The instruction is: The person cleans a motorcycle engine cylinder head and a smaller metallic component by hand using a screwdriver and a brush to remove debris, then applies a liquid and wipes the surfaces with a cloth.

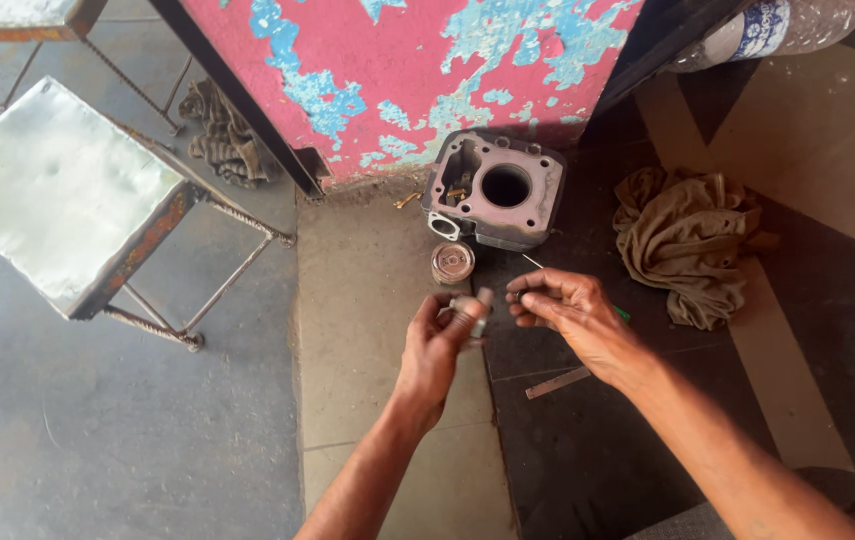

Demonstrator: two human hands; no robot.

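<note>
1. Small metal part point(470, 312) sits near the middle of the frame, held up above the floor. It is grey and roundish, and it is too blurry to tell just what kind of part it is.
2. The left hand point(435, 345) is closed around the small metal part, with the fingers curled on it.
3. The right hand point(570, 308) is just beside it, a bit to the right. Its fingertips are pinched together close to the part. I cannot tell if they hold something tiny or touch the part.
4. An engine cylinder block point(496, 190) lies on the floor above the hands, in the upper middle of the frame. It is grey with a big round hole in it.
5. A round piston point(453, 262) sits just below the block and just above the left hand.
6. A crumpled brown rag point(690, 240) lies at the right.
7. A flat metal strip point(559, 382) lies on the dark floor under the right wrist.
8. A metal stool point(63, 195) with thin rod legs stands at the left.
9. A pink wall with peeling blue paint point(398, 70) fills the top middle.
10. A clear plastic bottle point(778, 28) lies in the upper right corner.
11. Another dark rag point(223, 135) lies by the wall, at the upper left.
</note>
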